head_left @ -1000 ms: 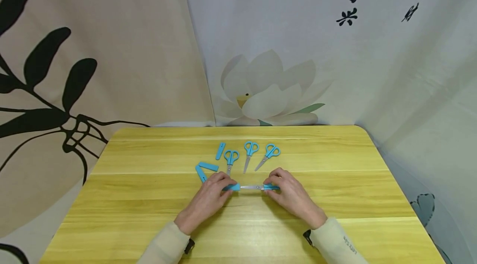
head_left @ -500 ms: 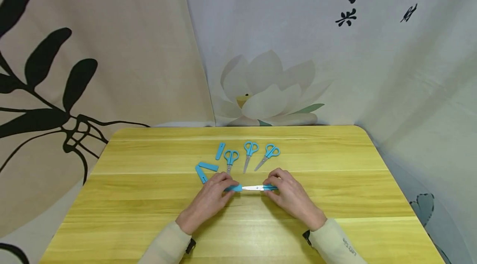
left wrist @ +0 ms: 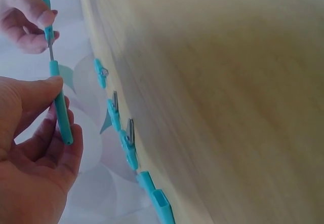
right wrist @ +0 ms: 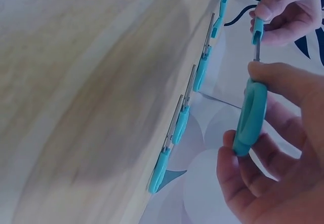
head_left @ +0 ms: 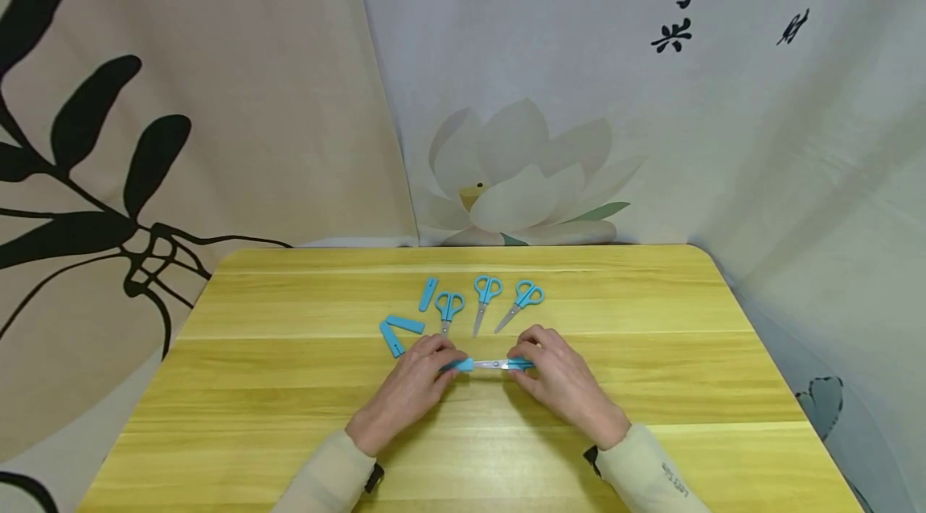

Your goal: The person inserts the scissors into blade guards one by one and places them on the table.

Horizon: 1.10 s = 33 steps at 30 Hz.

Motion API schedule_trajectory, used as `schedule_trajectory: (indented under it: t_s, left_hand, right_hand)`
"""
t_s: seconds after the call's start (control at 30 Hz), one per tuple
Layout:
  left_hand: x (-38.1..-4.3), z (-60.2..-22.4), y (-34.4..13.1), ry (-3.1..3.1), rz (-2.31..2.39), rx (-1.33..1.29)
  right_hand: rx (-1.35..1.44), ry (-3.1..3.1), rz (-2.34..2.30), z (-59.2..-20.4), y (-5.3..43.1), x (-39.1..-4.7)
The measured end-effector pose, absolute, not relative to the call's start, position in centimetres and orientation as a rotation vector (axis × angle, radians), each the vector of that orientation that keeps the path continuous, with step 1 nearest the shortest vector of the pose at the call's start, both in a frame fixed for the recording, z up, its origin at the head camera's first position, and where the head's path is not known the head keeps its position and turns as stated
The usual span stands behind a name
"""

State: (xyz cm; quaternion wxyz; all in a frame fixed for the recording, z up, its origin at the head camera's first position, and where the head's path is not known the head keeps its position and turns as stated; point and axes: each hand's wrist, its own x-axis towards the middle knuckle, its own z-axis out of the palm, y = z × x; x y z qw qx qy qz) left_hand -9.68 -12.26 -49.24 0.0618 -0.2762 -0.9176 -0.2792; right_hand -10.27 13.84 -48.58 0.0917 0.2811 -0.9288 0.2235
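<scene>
My left hand (head_left: pixel 407 391) pinches a blue blade cover (left wrist: pixel 61 110) between thumb and fingers, above the wooden table. Facing it, my right hand (head_left: pixel 571 391) grips a pair of scissors by its blue handles (right wrist: pixel 251 116), with the blades (head_left: pixel 493 364) pointing left. The blade tips are inside the mouth of the cover, while the rest of the metal shows between the hands. In the right wrist view, the fingers curl about the handle loops.
Three more blue-handled scissors (head_left: pixel 488 288) lie on the table (head_left: pixel 615 288) beyond the hands. Left of them are three loose blue covers (head_left: pixel 428 293), two of which form a V near the left hand. A printed curtain (head_left: pixel 289 95) hangs behind the table.
The hands have come slightly closer together, left hand rightward and right hand leftward. Less of the blades shows outside the cover now. The things lying on the table have stayed put.
</scene>
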Motion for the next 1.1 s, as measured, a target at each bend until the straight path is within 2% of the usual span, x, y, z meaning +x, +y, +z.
schedule_trajectory:
  t_s: [1.1]
  left_hand:
    - [-10.0, -49.2, -11.8, -2.74, -0.844, -0.86]
  right_hand:
    - [0.89, -2.74, 0.692, -48.0, 12.5, -10.8]
